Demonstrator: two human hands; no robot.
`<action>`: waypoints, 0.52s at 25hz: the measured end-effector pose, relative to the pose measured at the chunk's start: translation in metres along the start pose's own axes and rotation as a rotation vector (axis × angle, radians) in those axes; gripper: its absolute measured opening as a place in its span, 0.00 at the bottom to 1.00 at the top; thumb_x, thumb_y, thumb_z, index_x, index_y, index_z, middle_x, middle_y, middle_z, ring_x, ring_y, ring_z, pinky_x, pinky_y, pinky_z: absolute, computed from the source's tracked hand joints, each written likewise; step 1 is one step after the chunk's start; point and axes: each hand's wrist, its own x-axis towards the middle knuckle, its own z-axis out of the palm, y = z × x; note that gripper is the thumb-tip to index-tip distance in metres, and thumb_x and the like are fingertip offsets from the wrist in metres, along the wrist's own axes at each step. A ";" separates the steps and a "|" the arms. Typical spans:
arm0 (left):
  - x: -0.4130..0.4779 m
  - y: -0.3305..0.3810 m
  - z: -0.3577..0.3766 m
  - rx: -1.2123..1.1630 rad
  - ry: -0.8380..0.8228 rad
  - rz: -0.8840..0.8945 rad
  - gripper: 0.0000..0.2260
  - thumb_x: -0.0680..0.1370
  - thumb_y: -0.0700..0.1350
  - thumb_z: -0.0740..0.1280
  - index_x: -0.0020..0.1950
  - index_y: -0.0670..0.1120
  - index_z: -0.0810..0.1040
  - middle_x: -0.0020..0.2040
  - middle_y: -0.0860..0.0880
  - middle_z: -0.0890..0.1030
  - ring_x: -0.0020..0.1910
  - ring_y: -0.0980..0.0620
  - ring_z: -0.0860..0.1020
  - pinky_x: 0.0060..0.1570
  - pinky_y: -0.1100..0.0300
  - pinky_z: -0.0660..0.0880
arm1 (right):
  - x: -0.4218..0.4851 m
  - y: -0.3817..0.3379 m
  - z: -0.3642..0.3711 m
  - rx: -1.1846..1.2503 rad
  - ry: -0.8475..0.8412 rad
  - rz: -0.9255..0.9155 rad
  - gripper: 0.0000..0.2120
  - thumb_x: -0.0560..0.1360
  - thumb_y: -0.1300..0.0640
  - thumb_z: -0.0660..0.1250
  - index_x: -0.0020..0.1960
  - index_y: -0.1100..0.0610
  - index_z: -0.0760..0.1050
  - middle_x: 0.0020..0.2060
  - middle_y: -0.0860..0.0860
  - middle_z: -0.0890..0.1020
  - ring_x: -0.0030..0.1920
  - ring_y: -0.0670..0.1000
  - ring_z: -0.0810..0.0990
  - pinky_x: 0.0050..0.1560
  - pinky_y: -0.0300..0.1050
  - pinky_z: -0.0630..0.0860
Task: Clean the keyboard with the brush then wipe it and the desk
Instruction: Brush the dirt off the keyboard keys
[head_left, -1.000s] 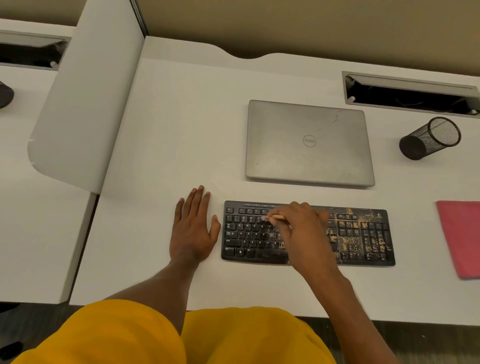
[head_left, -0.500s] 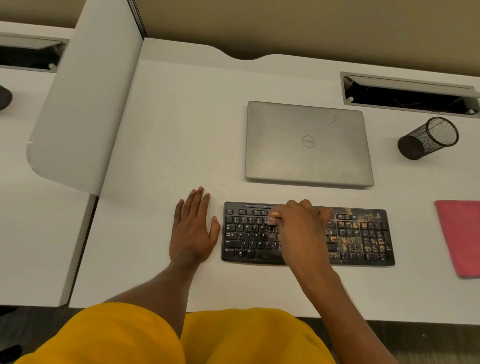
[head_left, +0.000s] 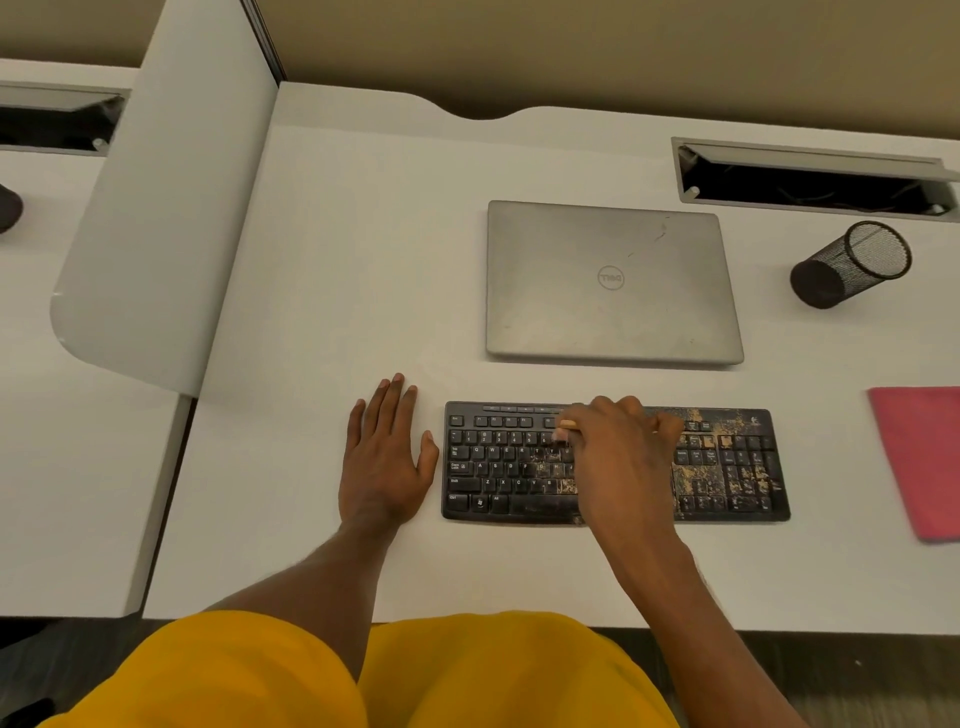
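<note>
A black keyboard (head_left: 519, 467) lies along the near part of the white tabletop (head_left: 337, 260), straight in front of the person. Its right half, around the number pad, is speckled with tan, sandy dirt, and a few flecks sit among the letter keys in the middle. The left part of the keys looks mostly dark and bare.

The right hand (head_left: 618, 457) hovers over the middle of the keyboard with its fingers curled. It pinches a small brush (head_left: 568, 425), of which only a pale, tan end shows past the thumb and forefinger, above the upper rows of letter keys. The rest of the brush is hidden under the hand.

The left hand (head_left: 387, 457) lies flat on the tabletop just beside the keyboard's left edge, with straight fingers close together and the thumb spread toward the keyboard. It holds nothing.

Behind the keyboard is a closed grey Dell laptop (head_left: 613, 283). To its right is a black mesh pen cup (head_left: 852, 265), its open mouth turned toward the upper right of the view. A pink cloth (head_left: 924, 462) lies flat at the right edge, well apart from the keyboard. Yellow clothing (head_left: 467, 675) fills the bottom of the view.
</note>
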 end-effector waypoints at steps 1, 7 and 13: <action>0.000 0.000 0.000 -0.003 0.000 -0.001 0.31 0.85 0.58 0.52 0.86 0.48 0.55 0.87 0.49 0.52 0.86 0.53 0.46 0.84 0.48 0.46 | 0.001 -0.003 0.002 0.040 0.008 -0.028 0.06 0.80 0.53 0.66 0.50 0.43 0.80 0.44 0.41 0.80 0.51 0.48 0.72 0.46 0.48 0.51; -0.001 0.002 -0.001 -0.016 -0.005 -0.001 0.31 0.85 0.58 0.51 0.86 0.48 0.54 0.87 0.51 0.50 0.85 0.55 0.43 0.84 0.48 0.45 | 0.001 -0.003 0.004 0.116 -0.058 -0.068 0.07 0.81 0.50 0.63 0.53 0.41 0.79 0.47 0.40 0.80 0.52 0.46 0.71 0.47 0.48 0.52; -0.001 0.002 -0.002 -0.014 -0.002 -0.004 0.31 0.85 0.57 0.53 0.86 0.49 0.54 0.87 0.51 0.50 0.85 0.57 0.42 0.84 0.51 0.43 | 0.000 0.008 0.001 0.102 0.002 -0.039 0.06 0.81 0.51 0.64 0.52 0.42 0.79 0.45 0.41 0.79 0.51 0.47 0.71 0.46 0.47 0.50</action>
